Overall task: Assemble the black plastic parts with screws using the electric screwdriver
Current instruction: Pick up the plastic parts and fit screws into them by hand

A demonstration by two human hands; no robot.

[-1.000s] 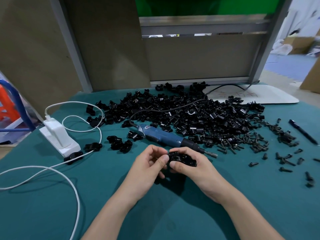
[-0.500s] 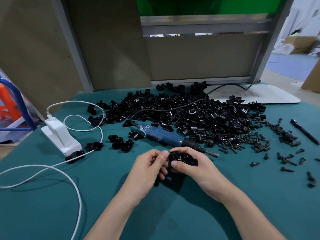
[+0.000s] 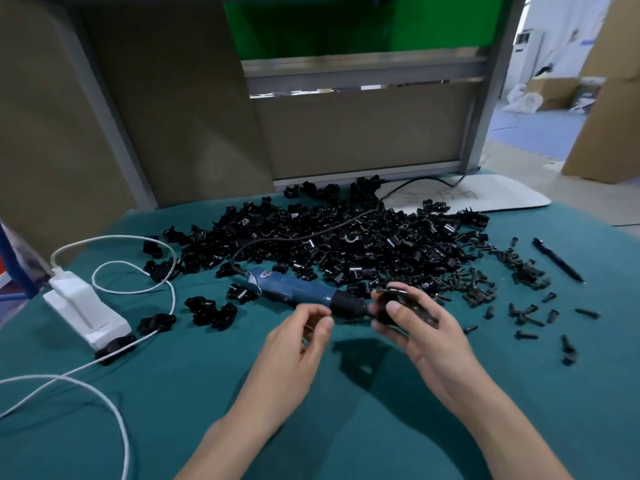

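My right hand (image 3: 420,329) grips a black plastic part (image 3: 393,301), blurred by motion, just right of the screwdriver's tip. My left hand (image 3: 304,332) hovers a little apart from it, fingers loosely curled with thumb near forefinger; whether it pinches something small is hidden. The blue electric screwdriver (image 3: 298,292) lies on the green cloth just beyond both hands, its black cord running back through the heap. A big pile of black plastic parts (image 3: 346,244) covers the middle of the table. Loose black screws (image 3: 530,306) are scattered to the right.
A white charger block (image 3: 86,311) with a looping white cable (image 3: 114,410) sits at the left. A few assembled black pieces (image 3: 211,310) lie beside it. A black pen (image 3: 557,259) rests at the far right, a white board (image 3: 485,195) behind the pile.
My hands have come apart: the right hand carried the black part to the right, and the left hand let go of it. The view tilted up slightly.
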